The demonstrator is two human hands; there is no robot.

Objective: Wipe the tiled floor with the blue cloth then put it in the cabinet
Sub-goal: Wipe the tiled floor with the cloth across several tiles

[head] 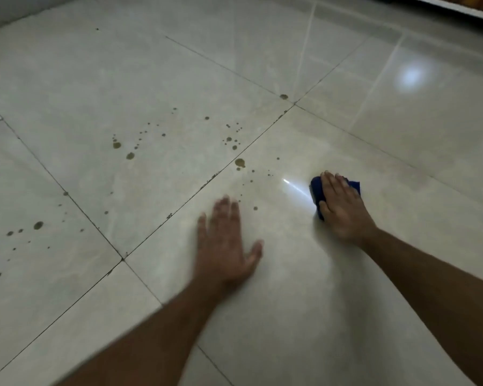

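The blue cloth [316,190] lies bunched on the pale glossy tiled floor [304,288], right of centre. My right hand [342,207] presses flat on top of it, fingers together, covering most of it; blue shows at the left side and beyond the fingertips. My left hand [225,243] rests flat on the tile to the left, fingers spread, holding nothing. Brown drops [239,162] speckle the tiles left of and beyond both hands.
Dark grout lines [207,179] cross the floor diagonally. More brown spots [38,225] sit at the far left. A wall base [17,9] runs along the top left. A white edge of furniture [463,6] shows at the top right corner.
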